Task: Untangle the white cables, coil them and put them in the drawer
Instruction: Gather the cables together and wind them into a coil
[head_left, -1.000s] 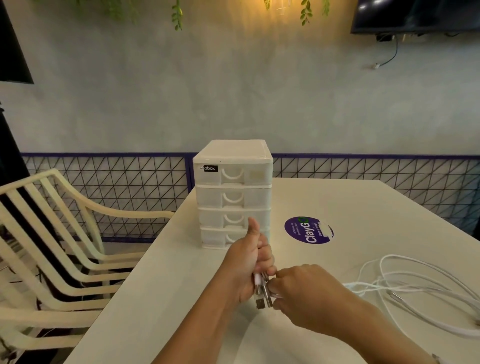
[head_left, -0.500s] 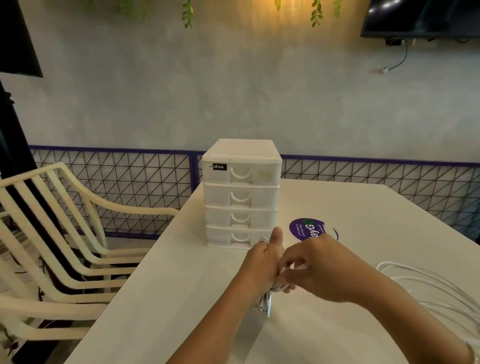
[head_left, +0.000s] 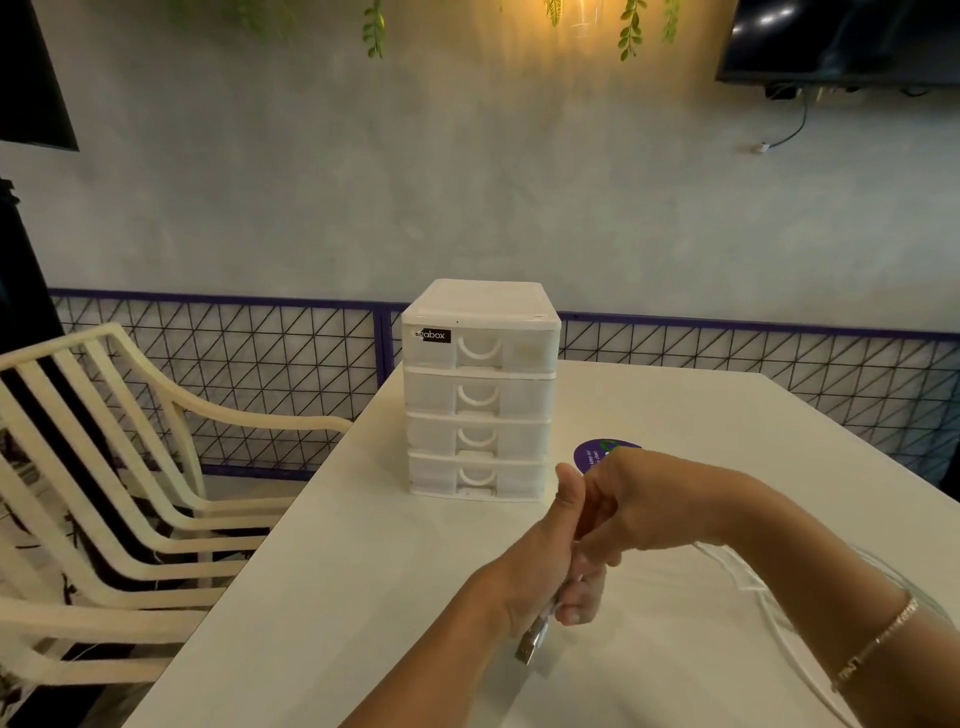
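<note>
Gripping a bundle of white cables (head_left: 748, 577) with both hands in front of a four-drawer unit (head_left: 480, 389).

Left hand (head_left: 540, 566) is closed in a fist around the cable ends, thumb raised; metal plugs (head_left: 531, 642) hang out below the fist, just above the white table (head_left: 337, 597). Right hand (head_left: 631, 506) is curled over the left, fingers pressed against it (whether it pinches a strand itself cannot be told). Loose cable loops trail from the hands to the right across the table, partly hidden behind the right forearm, which wears a bracelet (head_left: 878, 642). The drawer unit stands upright on the table beyond the hands, all four drawers shut. A round purple sticker (head_left: 592, 452) lies just right of it, half covered by the right hand. Cream slatted chairs (head_left: 130, 467) stand at the table's left.
</note>
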